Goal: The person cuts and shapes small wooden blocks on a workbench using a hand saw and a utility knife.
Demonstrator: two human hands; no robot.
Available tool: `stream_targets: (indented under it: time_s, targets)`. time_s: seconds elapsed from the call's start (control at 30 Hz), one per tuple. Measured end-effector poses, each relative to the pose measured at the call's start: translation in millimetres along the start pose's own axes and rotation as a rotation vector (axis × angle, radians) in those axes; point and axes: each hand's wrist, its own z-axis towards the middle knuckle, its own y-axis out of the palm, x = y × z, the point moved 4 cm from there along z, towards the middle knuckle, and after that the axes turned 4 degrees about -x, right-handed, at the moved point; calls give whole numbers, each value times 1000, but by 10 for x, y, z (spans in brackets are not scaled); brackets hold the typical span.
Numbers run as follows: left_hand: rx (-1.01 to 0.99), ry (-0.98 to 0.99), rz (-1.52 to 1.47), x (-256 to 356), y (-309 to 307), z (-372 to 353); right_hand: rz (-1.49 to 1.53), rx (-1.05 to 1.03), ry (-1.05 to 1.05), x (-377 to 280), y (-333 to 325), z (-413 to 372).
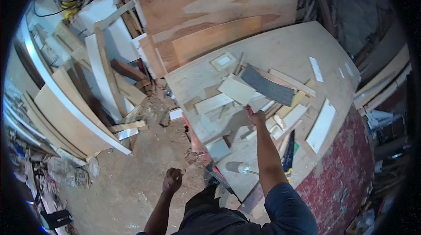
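My right hand (pixel 256 116) is over the middle of the wooden table (pixel 280 44), its fingers closed round a small red object (pixel 250 110). Just beyond it lie a pale wooden board (pixel 236 89) and a curved dark grey piece (pixel 267 84). Light wood strips (pixel 294 116) are piled right of the hand. Away from the table, low over the floor, my left hand (pixel 173 180) has its fingers curled; whether it holds anything small is too unclear to tell.
A saw with a dark blade (pixel 288 151) and a round clear object (pixel 244 169) lie near the table's front edge. Large plywood (pixel 219 3) leans behind the table. Boards (pixel 66 112) lean at the left; a red surface (pixel 335 178) is at the right.
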Motion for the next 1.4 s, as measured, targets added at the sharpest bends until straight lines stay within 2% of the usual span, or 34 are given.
stream_targets:
  time_s: [0.03,0.07,0.13,0.17,0.27,0.33,0.37,0.47,0.57,0.6,0.63,0.73,0.8,0.83,0.9,0.93,0.97,1.07,1.13,1.17,1.23,1.3,1.4]
  targets:
    - [-21,33,-18,54,35,137,122,-67,-7,77,-88,-18]
    - [-53,42,-3,129,79,248,126,-40,18,217,-191,-95]
    - [-98,96,2,416,71,560,689,26,-171,324,-462,-329]
    - [-74,146,-3,580,77,715,707,40,-252,371,-676,-514]
    - [-61,264,-65,1121,95,1087,901,83,-269,672,-1287,-1394]
    - [-31,362,-121,1477,191,1234,1425,102,-441,1058,-1552,-1920]
    - [-55,406,-140,1661,264,1278,1538,84,-330,1306,-1607,-2118]
    - [-74,566,-204,2282,385,1239,1958,74,-495,1991,-1657,-2737]
    - [-167,631,-260,2906,552,1034,2195,245,-253,2702,-1379,-3172]
    - [-198,664,-292,3088,624,941,2265,287,-252,2981,-1186,-3231]
    - [-219,685,-293,3248,707,846,2324,386,-96,3146,-1064,-3377]
    - [-314,810,-320,3676,913,522,2309,386,-197,3611,-644,-3751]
    - [-348,868,-364,3896,997,269,1857,248,179,3988,-187,-3930]
    - [-363,871,-359,3965,1045,153,1460,186,129,4086,-73,-4015]
    - [-418,871,-382,4055,1131,-66,1183,-2,305,4103,44,-4391]
    - [-436,865,-389,4070,1169,-175,1136,26,339,4011,-21,-4595]
    - [-433,865,-386,4094,1181,-275,1091,156,314,3999,9,-4735]
    - [-481,848,-359,4018,1268,-584,1004,188,176,3965,-68,-4961]
    - [-467,810,-327,3890,1308,-753,981,148,-26,3933,-108,-4969]
    - [-464,780,-297,3822,1328,-819,978,140,-35,3938,-123,-4964]
    - [-460,734,-279,3714,1322,-922,1229,246,-168,3829,-332,-5070]
    - [-445,678,-291,3639,1275,-993,1253,226,-118,3738,-549,-5173]
    - [-406,641,-263,3537,1244,-1024,1357,292,-223,3649,-795,-5239]
